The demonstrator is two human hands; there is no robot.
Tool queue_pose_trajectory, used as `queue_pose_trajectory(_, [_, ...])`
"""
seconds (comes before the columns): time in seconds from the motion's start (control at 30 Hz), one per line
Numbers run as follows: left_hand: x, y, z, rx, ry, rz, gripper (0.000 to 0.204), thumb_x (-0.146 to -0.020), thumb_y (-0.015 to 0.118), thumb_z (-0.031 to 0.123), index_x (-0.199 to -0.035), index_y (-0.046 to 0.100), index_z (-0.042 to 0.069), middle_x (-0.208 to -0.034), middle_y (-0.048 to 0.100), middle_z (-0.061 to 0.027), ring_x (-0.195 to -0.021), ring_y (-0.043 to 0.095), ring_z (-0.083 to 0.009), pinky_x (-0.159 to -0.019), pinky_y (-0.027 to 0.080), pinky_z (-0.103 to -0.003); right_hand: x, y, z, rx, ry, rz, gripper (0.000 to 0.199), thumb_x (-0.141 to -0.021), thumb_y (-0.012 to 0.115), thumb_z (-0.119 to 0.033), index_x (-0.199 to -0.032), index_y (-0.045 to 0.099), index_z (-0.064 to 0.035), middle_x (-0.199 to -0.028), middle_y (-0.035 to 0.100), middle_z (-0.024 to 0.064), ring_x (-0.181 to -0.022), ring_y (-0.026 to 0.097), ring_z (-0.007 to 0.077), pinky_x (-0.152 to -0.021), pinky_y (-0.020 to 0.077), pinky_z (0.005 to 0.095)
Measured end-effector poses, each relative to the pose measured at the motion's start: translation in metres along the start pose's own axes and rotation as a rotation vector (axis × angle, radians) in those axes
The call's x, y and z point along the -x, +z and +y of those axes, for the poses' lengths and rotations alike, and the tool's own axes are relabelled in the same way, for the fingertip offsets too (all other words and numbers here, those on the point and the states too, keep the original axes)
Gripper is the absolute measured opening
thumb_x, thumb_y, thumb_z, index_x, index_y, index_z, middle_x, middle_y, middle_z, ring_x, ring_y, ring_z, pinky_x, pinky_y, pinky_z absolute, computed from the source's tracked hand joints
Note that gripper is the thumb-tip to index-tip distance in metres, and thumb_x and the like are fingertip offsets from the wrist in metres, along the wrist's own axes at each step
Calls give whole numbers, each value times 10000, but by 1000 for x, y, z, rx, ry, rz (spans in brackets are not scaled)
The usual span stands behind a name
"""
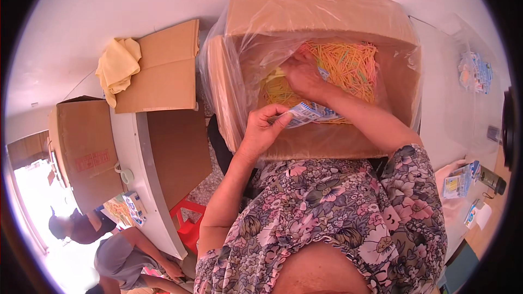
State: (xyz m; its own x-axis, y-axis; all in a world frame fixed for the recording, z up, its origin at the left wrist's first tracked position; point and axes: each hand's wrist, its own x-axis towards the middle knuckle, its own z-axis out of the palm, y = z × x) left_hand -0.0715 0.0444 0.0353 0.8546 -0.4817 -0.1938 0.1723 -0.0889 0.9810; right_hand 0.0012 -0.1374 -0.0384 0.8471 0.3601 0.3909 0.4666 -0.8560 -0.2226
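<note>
Head view looks straight down at a person in a flowery top, standing over a big cardboard box [305,141] lined with a clear plastic bag [239,32]. Inside the box lies a thick heap of thin yellow and orange sticks [348,65].

Her left hand [265,129] is at the near edge of the box. Its thumb and fingers are pinched shut on a small blue and white packet [311,113]. The packet is flat and long, and it lies mostly sideways, running from the left hand toward the right arm.

Her right hand [303,76] is deeper in the box, past the packet, and it rests down on the sticks. The fingers curl into the heap, but I cannot tell if they have closed on any sticks. So the sticks are just under the right hand, and farther away from the left one. The right hand is the nearer one to them.

Off to the left, a yellow cloth [117,68] sits on a flat piece of cardboard [163,71]. A red stool [188,223] stands on the floor below. More small packets [460,179] lie on the table at the right.
</note>
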Motion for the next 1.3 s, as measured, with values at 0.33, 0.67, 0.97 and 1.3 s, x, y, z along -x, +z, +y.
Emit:
queue_pose_trajectory(0.33, [2, 3, -2, 38, -54, 13, 96, -846, 625, 65, -905, 626, -12, -807, 621, 17, -776, 529, -44, -702, 440, -202, -45, 9, 16, -1681, 1116, -99, 182, -871, 534, -205, -1012, 568, -96, -880, 595, 42, -789, 568, 157, -650, 482, 326])
queue_pose_trajectory(0.67, [2, 2, -3, 61, -54, -2, 105, -844, 626, 69, -913, 628, -10, -819, 619, 27, -774, 529, -42, -707, 440, -202, -28, -7, 18, -1769, 1082, -237, 163, -901, 491, -217, -769, 445, -134, -568, 410, -34, -435, 343, 63, -375, 208, 217])
queue_pose_trajectory(0.97, [-4, 13, 11, 149, 27, -69, 101, -862, 612, 105, -903, 644, 19, -849, 624, 26, -824, 548, -57, -785, 437, -225, 8, -86, -34, -1958, 864, -109, 283, -933, 448, -306, -808, 443, -52, -952, 623, 163, -708, 617, 233, -666, 504, 320])
queue_pose_trajectory(1.3, [-4, 51, 14, 188, 40, -316, 122, -837, 647, 128, -883, 657, 16, -816, 629, 21, -767, 549, -55, -702, 444, -223, 57, -106, -33, -744, 22, -180, 396, -907, 424, -297, -1232, 476, -77, -1366, 396, 175, -1240, 420, 299, -988, 346, 383])
